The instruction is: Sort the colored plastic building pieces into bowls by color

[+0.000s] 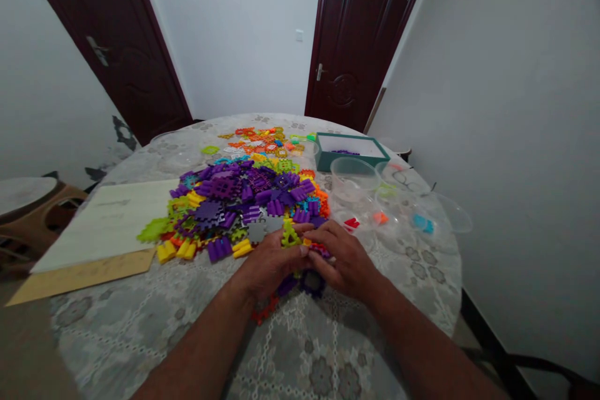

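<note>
Bare forearms stretch in from the near edge, and with the hands taken as the clock's centre and twelve o'clock straight ahead, the left arm comes from seven and the right from five. At seven o'clock, just beside the left wrist, lies an orange-red toothed plastic piece. Below the fingers, near six, is a dark purple toothed plastic piece; whether it is joined to what the hands work on cannot be told.

At the centre, the left hand is partly closed, its thumb and fingers around a yellow-green toothed plastic piece. The right hand meets it with bent fingers over small red and orange plastic bits; its fingertips are partly hidden, so its grip cannot be told.

Toward nine o'clock lie a tan flat strip and a pale cream sheet. A large heap of purple, yellow, green and grey plastic pieces spreads at eleven. Clear plastic bowls stand from one to two o'clock. Farther off at one is a green rectangular box with a white inside, and near half past eleven an orange, gold and white plastic pile. Beyond the table, dark red doors stand at eleven and one.
</note>
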The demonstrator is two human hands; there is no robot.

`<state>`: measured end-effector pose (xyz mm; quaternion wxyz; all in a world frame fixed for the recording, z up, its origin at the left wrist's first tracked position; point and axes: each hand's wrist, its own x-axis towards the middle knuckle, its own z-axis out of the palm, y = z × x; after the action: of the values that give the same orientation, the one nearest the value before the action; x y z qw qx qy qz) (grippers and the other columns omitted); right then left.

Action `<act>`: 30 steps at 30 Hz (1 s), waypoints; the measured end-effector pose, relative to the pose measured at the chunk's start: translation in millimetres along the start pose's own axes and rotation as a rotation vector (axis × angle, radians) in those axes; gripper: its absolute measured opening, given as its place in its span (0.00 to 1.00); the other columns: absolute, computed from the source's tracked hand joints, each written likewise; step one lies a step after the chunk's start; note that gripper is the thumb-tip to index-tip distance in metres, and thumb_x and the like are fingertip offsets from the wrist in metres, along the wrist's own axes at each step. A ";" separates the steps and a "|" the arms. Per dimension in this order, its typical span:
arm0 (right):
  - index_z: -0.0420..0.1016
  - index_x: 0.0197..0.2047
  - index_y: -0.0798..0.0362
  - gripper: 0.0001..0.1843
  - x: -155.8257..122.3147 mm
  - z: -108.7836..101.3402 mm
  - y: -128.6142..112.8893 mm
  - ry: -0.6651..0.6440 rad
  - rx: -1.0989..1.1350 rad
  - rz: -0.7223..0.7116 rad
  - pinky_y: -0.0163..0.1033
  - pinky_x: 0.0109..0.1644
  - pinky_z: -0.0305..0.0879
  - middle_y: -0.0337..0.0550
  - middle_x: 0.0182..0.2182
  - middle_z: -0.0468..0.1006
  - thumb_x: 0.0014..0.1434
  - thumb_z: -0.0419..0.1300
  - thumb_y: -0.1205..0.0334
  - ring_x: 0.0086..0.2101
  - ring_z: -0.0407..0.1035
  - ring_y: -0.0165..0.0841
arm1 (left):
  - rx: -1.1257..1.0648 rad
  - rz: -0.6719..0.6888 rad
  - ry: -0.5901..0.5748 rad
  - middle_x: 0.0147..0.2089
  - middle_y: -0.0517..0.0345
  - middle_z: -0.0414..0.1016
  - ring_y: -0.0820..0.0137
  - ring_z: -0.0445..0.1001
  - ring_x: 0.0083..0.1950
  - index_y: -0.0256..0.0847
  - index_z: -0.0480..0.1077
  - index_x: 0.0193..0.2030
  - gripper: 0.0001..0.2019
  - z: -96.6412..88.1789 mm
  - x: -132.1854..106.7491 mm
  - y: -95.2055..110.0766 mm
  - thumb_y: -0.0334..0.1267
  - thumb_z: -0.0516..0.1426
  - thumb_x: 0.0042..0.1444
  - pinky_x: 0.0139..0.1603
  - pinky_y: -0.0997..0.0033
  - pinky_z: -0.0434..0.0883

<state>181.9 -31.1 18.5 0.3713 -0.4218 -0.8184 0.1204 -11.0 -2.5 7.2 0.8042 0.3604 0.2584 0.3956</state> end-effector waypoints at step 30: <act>0.79 0.57 0.47 0.16 41.9 -25.0 22.8 -0.094 0.424 0.249 0.39 0.44 0.72 0.42 0.44 0.84 0.67 0.60 0.60 0.38 0.77 0.34 | 0.096 -0.083 0.021 0.46 0.44 0.83 0.69 0.80 0.28 0.36 0.72 0.56 0.22 -3.4 1.4 3.6 0.52 0.62 0.66 0.28 0.71 0.79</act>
<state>197.9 12.7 45.4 0.3951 -0.4261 -0.7328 0.3540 -14.3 1.5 7.8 0.7988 0.3835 0.3005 0.3529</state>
